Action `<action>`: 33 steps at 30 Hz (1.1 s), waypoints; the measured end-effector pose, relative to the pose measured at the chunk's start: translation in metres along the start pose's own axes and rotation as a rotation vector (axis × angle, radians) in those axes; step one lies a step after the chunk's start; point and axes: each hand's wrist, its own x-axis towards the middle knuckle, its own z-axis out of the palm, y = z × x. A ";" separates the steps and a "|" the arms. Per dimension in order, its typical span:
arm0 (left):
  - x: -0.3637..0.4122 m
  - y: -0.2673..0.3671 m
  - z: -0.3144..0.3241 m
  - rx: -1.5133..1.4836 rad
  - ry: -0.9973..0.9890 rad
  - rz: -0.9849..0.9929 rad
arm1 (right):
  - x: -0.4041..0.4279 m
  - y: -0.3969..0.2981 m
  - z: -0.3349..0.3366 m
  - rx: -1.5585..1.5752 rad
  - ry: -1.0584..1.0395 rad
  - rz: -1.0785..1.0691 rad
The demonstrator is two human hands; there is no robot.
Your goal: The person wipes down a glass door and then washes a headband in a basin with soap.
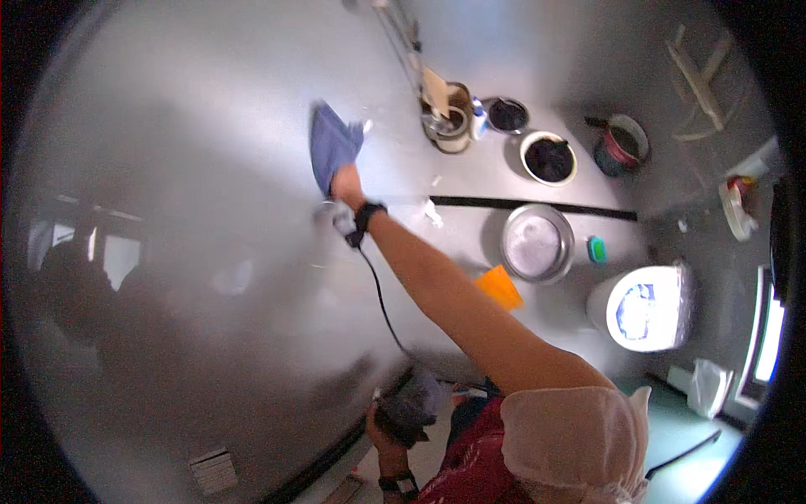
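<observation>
My right hand (pixel 346 184) reaches far out over a shiny metal surface and holds a blue-grey cloth (pixel 332 143) that lies spread against it. A dark strap with a small device (pixel 346 223) sits on that wrist, and a black cable (pixel 380 290) runs down from it towards my body. Near my body at the bottom, my left hand (pixel 383 435) is closed around a dark, bunched cloth-like item (pixel 412 403); its fingers are partly hidden. An orange sheet or cloth (pixel 500 286) lies beside my right forearm, partly covered by it.
Right of my arm stand a metal bowl (pixel 568 242), a green-and-blue sponge-like item (pixel 597 249), a white bucket (pixel 598 305), a pale bowl with dark contents (pixel 525 157), a blue-and-white bottle (pixel 479 120) and a red-banded pot (pixel 620 148). A dark gap (pixel 532 205) crosses the surface.
</observation>
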 end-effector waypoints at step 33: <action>0.125 -0.290 0.400 1.267 -1.362 0.123 | -0.388 -0.293 -0.659 -0.070 0.709 1.050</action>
